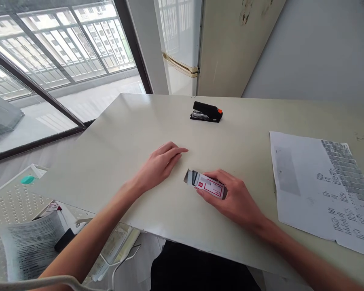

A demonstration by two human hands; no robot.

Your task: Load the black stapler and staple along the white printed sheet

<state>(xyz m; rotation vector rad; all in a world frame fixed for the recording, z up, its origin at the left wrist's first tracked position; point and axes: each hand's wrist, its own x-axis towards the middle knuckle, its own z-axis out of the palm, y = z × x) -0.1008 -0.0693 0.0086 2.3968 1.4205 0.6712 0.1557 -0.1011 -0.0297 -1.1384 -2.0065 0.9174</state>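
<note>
My right hand [232, 194] grips a small white and red staple box [210, 184] just above or on the table. The box's flap stands open at its left end, where dark grey metal shows. My left hand [166, 161] rests on the tabletop to the left of the box, index finger stretched out and the other fingers bent beneath it; nothing shows in it. Beyond both hands, a black stapler [206, 112] with an orange-red button lies near the table's far edge.
On the right of the white table [121, 133] lies a large printed paper sheet [306, 186]. A shelf rack [15, 194] with papers stands below at the left. Behind the table are a fridge [182, 44] and a glass door [63, 52].
</note>
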